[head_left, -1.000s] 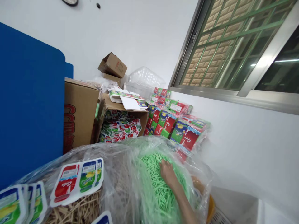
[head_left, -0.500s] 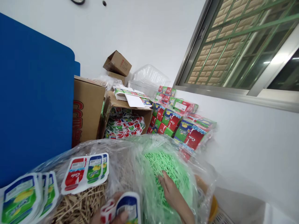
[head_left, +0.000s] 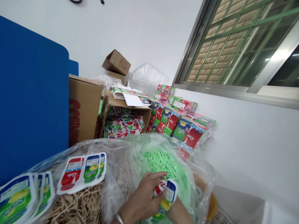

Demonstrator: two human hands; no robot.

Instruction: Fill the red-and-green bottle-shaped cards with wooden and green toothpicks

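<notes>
Left hand: left hand [head_left: 144, 196] closed round the printed card [head_left: 172, 190], thumb in front, index finger stretched out above it; wristband [head_left: 119, 218] at the wrist.
Right hand: behind card and left hand, only the right forearm [head_left: 179, 213] shows; cannot tell if its fingers are wide, narrow or holding anything.
Printed card: in the left hand, in front of the green sticks [head_left: 160, 159]; looks bent, red Cola part beside blue-green Sprin part.
Green sticks: heaped in an open clear plastic bag [head_left: 121, 158], its film loose around them.
Brown sticks: brown sticks [head_left: 77, 203] lie left of the green ones; flat cards [head_left: 72, 174] on top, more stacked cards [head_left: 20, 196] farther left.
Behind: carton [head_left: 146, 117] open, full of printed cards; printed boxes [head_left: 190, 135] stacked to its right.
Card risk: tight thumb pressure could crease the card further; a loose hold could let it drop among the sticks.
Stick risk: a hand brushing the heap might scatter sticks, since they lie loose.
Film risk: slack film could snag on fingers or wristband and drag the bag.
View risk: hands overlap, so a bad grip underneath might go unnoticed.
</notes>
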